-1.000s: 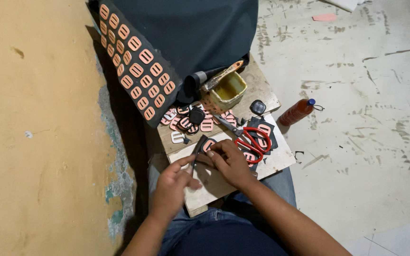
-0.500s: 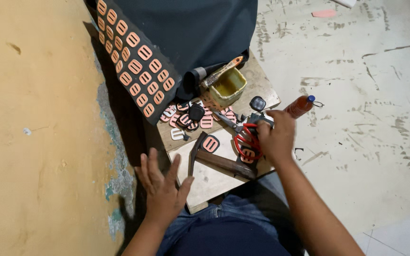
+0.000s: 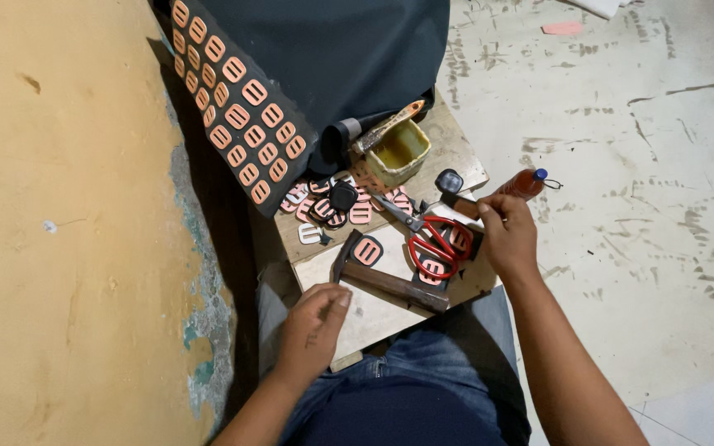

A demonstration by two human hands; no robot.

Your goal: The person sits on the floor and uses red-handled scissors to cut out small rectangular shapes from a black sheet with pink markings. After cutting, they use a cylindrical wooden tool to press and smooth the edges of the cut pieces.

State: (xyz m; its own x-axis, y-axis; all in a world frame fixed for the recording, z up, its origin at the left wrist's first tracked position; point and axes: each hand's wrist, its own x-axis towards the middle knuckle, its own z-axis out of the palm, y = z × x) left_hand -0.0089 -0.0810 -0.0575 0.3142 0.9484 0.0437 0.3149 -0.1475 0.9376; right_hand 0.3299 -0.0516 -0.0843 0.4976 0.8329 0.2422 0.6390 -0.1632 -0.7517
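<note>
Reaching past the red scissors (image 3: 438, 245), my right hand (image 3: 507, 235) has moved to the surface's (image 3: 390, 310) far edge, fingers closing on a brown bottle (image 3: 521, 185), while my left hand (image 3: 317, 318) curls loosely empty beside the hammer (image 3: 386, 282).

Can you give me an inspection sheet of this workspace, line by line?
Surface: a worn wooden board resting on the person's lap, with a pale sheet on its near part.
Job's things: a hammer lying flat on the sheet; red-handled scissors; a brown bottle at the board's right edge.
Clutter: orange buckle pieces scattered about; a small tub with a brush; a dark panel of buckle rows leaning at the left.
Grips: left hand curled at the board's near edge, apparently empty; right hand at the bottle's base, hold unclear.
Cables: nothing seen.
Surroundings: yellow wall on the left, scuffed concrete floor on the right, dark cloth behind.
</note>
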